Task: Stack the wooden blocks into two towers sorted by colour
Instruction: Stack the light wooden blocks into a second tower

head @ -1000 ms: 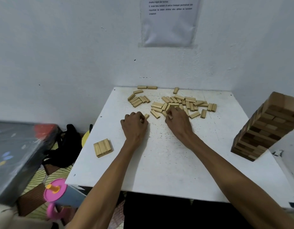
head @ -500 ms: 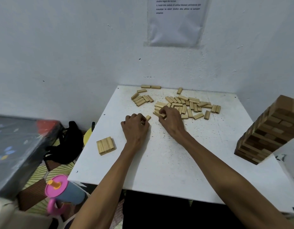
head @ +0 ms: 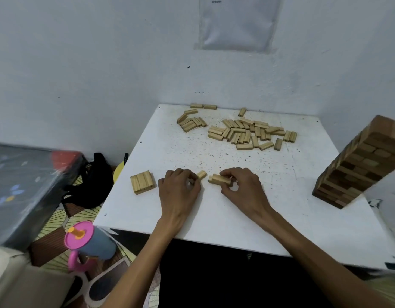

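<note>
Head view: left hand (head: 180,192), fingers clamped on a pale block (head: 201,174); right hand (head: 244,188), fingers clamped on paired blocks (head: 220,180) alongside.

So on the white square counter (head: 214,218), scattered pale wooden blocks (head: 247,134) lie at the back, a flat row of pale blocks (head: 142,182) sits by the left edge, and the tall brown wooden tower (head: 356,170) stands far right. The pink-lidded cup (head: 87,243) is down on the floor, left of the counter.

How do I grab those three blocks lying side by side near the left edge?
Come from above and squeeze the row of three blocks across its two outer long sides; they lie flat and touching, so they should lift together.
</note>
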{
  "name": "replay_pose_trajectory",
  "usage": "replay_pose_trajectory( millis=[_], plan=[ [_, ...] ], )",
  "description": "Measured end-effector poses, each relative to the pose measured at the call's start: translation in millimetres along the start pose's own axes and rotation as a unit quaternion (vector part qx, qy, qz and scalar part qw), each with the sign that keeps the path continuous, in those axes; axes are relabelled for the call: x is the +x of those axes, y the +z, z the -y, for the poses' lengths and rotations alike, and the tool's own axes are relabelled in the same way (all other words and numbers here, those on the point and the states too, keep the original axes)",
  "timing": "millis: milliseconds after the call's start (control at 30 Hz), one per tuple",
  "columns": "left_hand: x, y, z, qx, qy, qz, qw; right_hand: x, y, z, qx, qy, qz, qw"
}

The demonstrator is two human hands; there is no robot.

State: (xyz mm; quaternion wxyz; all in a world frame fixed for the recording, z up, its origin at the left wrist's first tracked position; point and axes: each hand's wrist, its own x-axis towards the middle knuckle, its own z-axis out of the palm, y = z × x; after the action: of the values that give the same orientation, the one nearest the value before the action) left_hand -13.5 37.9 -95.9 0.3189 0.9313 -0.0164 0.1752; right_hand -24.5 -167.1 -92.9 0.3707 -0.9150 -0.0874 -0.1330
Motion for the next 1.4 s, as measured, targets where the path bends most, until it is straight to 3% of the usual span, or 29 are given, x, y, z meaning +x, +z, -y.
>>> replay_pose_trajectory(
  millis=[333,467,767,900,1167,1400],
  plan=[
    [-10,-9,6,-0.008,0.019,0.012,1.0,-16,-3,-3,0.025,-0.045,0.029,0.998],
    [2,-5,1,-0.039,0.014,0.025,0.999,-16,-6,0,0.023,-0.022,0.032,0.999],
    [22,-1,-5,-0.109,0.043,0.147,0.982,-11,-14,2,0.099,0.03,0.049,0.993],
    [19,-13,-7,-0.112,0.095,0.177,0.973,-7,-14,-5,0.04,0.004,0.041,0.998],
    [17,-25,-19,0.037,0.116,0.287,0.95,12,-28,-14,-0.024,0.004,0.193,0.981],
    [27,-22,-25,0.026,0.129,0.306,0.943,27,-32,-6,-0.039,-0.009,0.249,0.968]
  ],
)
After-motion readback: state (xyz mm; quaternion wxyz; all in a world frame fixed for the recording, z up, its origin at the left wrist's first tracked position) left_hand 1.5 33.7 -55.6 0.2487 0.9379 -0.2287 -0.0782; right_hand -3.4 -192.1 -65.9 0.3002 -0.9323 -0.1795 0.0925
